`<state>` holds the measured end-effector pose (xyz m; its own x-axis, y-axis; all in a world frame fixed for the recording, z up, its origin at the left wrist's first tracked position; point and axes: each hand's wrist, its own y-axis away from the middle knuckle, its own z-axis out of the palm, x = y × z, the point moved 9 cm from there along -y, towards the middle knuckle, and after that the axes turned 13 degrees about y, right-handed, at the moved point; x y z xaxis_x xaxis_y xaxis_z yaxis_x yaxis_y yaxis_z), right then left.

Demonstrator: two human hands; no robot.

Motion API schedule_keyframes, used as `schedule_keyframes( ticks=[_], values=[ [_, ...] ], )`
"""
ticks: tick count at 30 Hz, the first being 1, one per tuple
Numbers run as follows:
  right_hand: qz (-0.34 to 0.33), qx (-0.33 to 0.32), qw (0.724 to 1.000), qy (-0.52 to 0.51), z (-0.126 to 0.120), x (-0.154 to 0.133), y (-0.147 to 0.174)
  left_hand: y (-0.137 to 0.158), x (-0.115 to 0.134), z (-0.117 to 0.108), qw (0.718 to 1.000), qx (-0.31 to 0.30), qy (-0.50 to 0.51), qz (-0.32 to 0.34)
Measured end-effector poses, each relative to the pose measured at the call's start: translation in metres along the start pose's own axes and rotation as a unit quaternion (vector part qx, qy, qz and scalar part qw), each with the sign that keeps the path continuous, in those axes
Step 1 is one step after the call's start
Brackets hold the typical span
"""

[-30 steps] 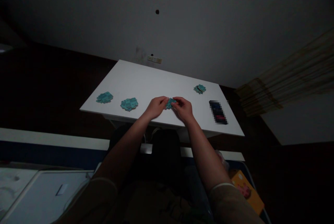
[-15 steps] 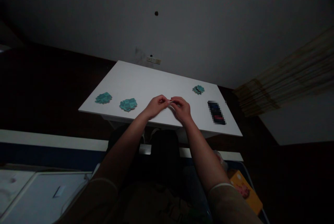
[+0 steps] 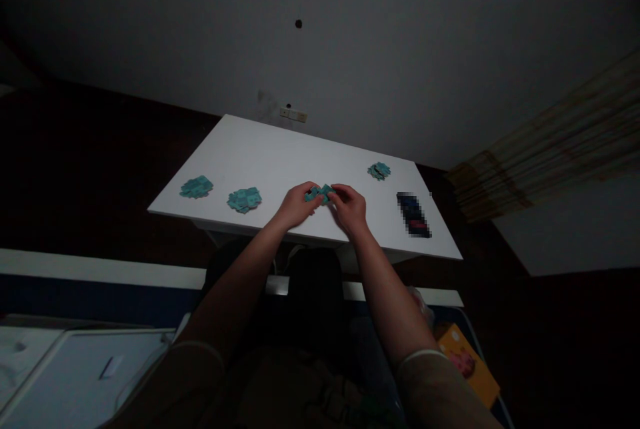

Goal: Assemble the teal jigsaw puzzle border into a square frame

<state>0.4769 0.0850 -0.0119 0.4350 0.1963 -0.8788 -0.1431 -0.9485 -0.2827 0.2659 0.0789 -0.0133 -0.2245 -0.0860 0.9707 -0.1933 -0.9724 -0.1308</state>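
Note:
Between both hands, just above the white table, are small flat teal pieces with notched edges, looking like jigsaw puzzle pieces. My left hand pinches their left end, thumb in front. At the right end, the fingers and thumb of my right hand are closed on them. How many pieces there are cannot be made out. To the left of my hands lie two teal heaps, a nearer heap and an outer heap. A third teal heap sits beyond my right hand.
A dark, pixelated object lies at the table's right end. Behind the table stands a wall with a socket strip. A patterned curtain hangs at right. Beside my right arm is an orange box; my legs are under the table's near edge.
The teal faces of the held pieces now show between my hands, where earlier only a thin pale edge was visible. My fingers have opened slightly apart around them. The heaps stay put.

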Motion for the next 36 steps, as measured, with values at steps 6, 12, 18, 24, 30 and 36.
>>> schedule_keyframes(
  ticks=[6,12,18,24,30,36],
  values=[
    [-0.107,-0.038,0.992,0.057,0.003,-0.02,0.003,0.004,-0.001,-0.001,0.996,0.023,-0.075,-0.044],
    [-0.178,-0.075,0.973,0.128,0.013,-0.031,0.013,0.002,0.014,-0.004,0.988,0.036,-0.152,-0.009],
    [-0.239,-0.118,0.948,0.174,0.026,-0.042,0.025,0.001,0.02,0.006,0.986,-0.016,-0.162,0.023],
    [-0.214,-0.089,0.947,0.22,0.024,-0.041,0.024,-0.001,0.009,0.0,0.995,0.006,-0.101,-0.02],
    [-0.18,-0.058,0.947,0.261,0.015,-0.029,0.017,0.0,0.005,-0.011,0.996,0.077,-0.037,-0.035],
    [-0.193,-0.095,0.917,0.336,-0.004,-0.016,0.004,-0.002,-0.002,-0.013,0.996,0.087,-0.017,-0.034]
  ],
)
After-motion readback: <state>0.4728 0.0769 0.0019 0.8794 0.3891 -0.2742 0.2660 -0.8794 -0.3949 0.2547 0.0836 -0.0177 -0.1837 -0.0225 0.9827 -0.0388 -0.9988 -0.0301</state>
